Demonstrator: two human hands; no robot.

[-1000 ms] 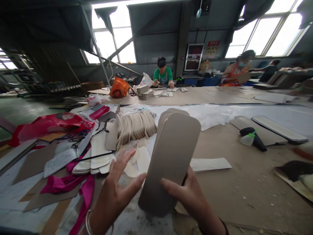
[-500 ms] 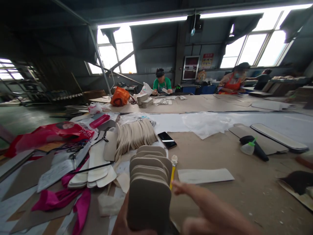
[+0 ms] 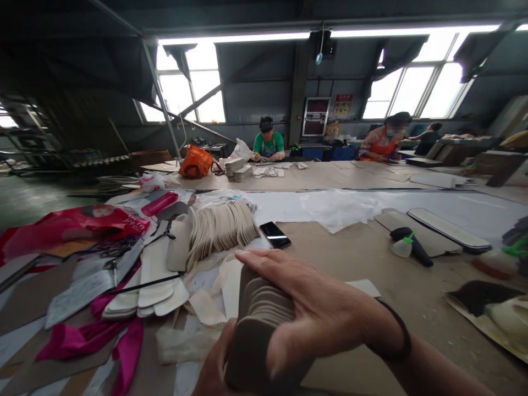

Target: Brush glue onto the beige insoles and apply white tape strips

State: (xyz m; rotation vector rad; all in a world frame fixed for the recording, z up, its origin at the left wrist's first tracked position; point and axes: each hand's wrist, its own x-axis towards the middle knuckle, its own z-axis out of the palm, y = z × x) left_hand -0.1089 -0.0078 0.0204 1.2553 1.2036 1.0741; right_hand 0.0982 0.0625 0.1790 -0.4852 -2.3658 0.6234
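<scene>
A stack of grey-beige boards with rounded corners [image 3: 253, 344] stands on edge in front of me, low in the view. My left hand [image 3: 214, 366] grips it from the left and below, mostly cut off by the frame. Over its top and right side lies my right hand [image 3: 317, 305], thumb at the near face and fingers reaching to the far end. Beyond the stack is a fanned row of similar beige pieces [image 3: 220, 228]. A black phone [image 3: 275, 235] rests beside that row. Behind my right hand, a pale strip [image 3: 365, 287] is partly hidden.
White rounded pieces [image 3: 159, 275], magenta cloth [image 3: 76, 338] and a red bag [image 3: 74, 225] crowd the left. A small squeeze bottle [image 3: 402, 247] and a long padded piece [image 3: 449, 228] lie to the right. Two co-workers [image 3: 268, 144] [image 3: 381, 144] sit across the table.
My right hand has moved left onto the stack and now clasps it. The boards, stepped before, are closer together. The yellow-handled brush is now hidden. The view has turned slightly right.
</scene>
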